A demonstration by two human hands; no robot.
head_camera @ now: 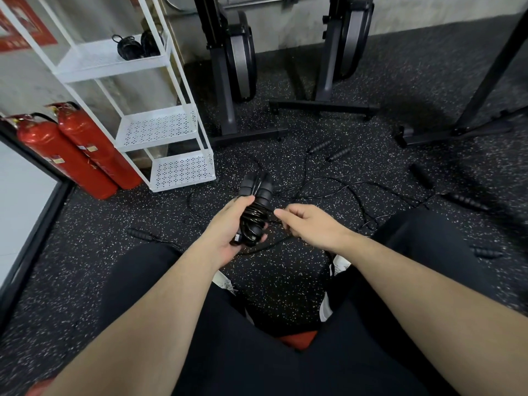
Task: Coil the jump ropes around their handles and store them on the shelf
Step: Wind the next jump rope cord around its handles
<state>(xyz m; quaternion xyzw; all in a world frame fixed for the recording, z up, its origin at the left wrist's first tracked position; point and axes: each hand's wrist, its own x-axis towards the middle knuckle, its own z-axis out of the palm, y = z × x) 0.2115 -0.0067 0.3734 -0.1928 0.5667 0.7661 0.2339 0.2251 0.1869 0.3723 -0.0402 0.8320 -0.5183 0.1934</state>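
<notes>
The left hand [228, 230] hides the lower ends of the gripped handles [255, 207]; beyond them, shelf [114, 64] bundles [137, 45] blur.

Black rubber floor [314, 275] flecked with pale specks fills most of the frame, meeting a grey concrete wall [428, 10] along the top. At the left edge stand two red fire extinguishers [74, 155]; dark exercise machines [237, 58] on floor stands line the upper middle and right
</notes>
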